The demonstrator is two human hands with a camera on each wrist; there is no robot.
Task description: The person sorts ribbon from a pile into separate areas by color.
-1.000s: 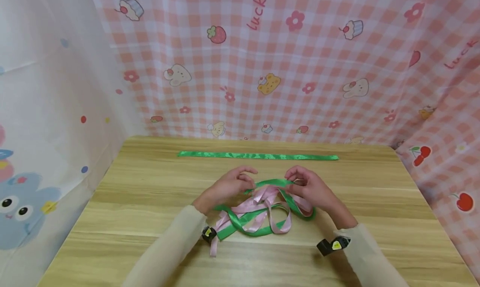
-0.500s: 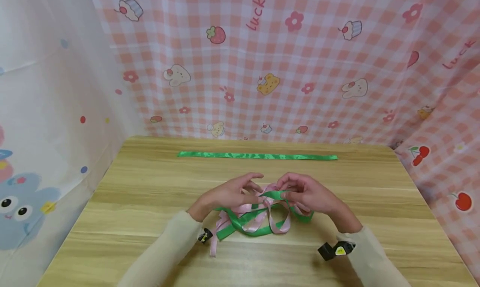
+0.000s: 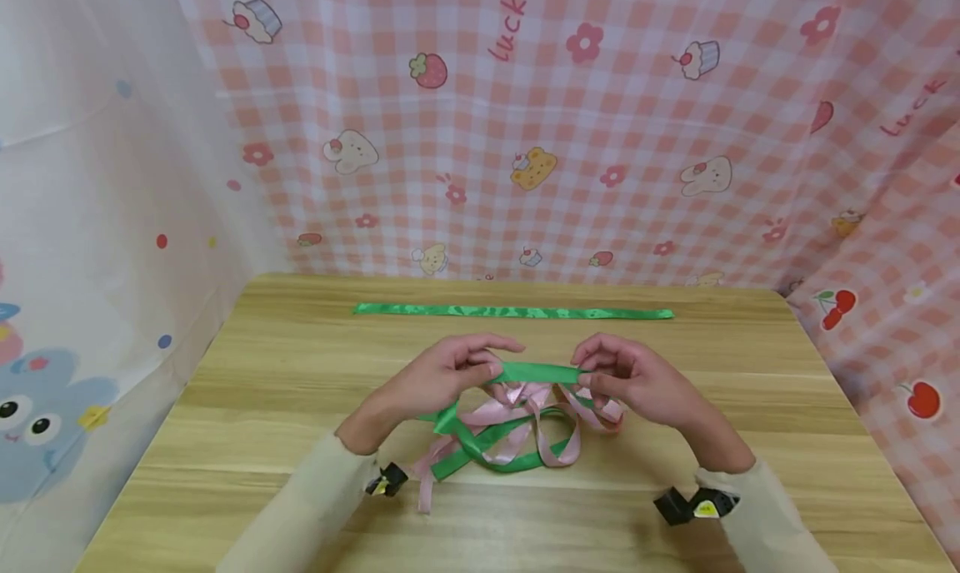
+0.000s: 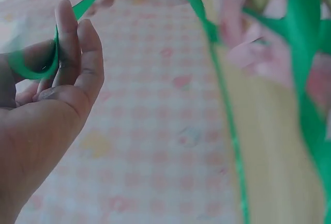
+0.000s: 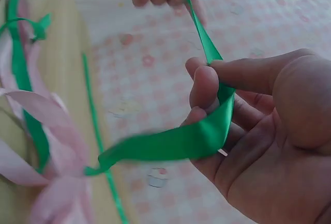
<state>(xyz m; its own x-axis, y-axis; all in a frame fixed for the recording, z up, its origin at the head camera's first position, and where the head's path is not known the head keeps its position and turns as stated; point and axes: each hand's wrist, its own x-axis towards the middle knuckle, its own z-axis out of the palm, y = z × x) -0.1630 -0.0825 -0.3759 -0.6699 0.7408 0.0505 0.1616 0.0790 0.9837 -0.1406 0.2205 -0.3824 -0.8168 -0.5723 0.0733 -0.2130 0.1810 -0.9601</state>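
A tangle of pink ribbon [image 3: 517,435] and green ribbon [image 3: 540,373] lies at the middle of the wooden table [image 3: 247,440]. My left hand [image 3: 487,365] and right hand [image 3: 585,371] each pinch one stretch of the green ribbon and hold it taut just above the tangle. In the left wrist view my left hand [image 4: 51,63] has fingers curled round the green ribbon [image 4: 31,69]. Seen from the right wrist, my right hand [image 5: 212,84] pinches the green ribbon [image 5: 176,141] between thumb and fingers, with the pink ribbon [image 5: 46,131] below.
A separate green ribbon [image 3: 513,311] lies flat and straight along the table's far side. Pink checked cloth [image 3: 570,123] hangs behind and to the right, and a white patterned cloth [image 3: 97,223] hangs on the left. Bare wood shows left and right of the tangle.
My hands came together over the tangle, then drew apart again. A stretch of the green ribbon now spans straight between them, lifted slightly above the pile.
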